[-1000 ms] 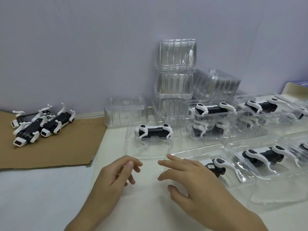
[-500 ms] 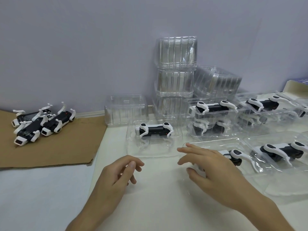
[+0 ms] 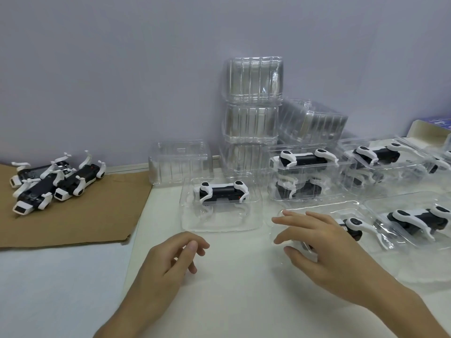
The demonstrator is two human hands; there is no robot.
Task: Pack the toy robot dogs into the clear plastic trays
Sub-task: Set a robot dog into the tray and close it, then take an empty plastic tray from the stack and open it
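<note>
Right hand (image 3: pixel 324 250) | fingers (image 3: pixel 297 222) spread on tray (image 3: pixel 353 209), barely moved | left hand (image 3: pixel 170 259) loosely curled, idle

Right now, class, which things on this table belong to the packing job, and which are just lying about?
Job: loose toy dogs, filled trays, stacked empty trays, tray under the right hand.
Lying about: brown cardboard sheet, box at far right.

A white bench (image 3: pixel 231 301) is seen, with a brown cardboard sheet (image 3: pixel 80 215) laid flat on it. Just right of the cardboard sheet an empty clear tray (image 3: pixel 180 159) and a filled tray (image 3: pixel 219 225) are set. Farther right of the sheet, stacked empty trays (image 3: pixel 252 123) are placed at the wall and more filled trays (image 3: pixel 375 213) are spread out.
</note>
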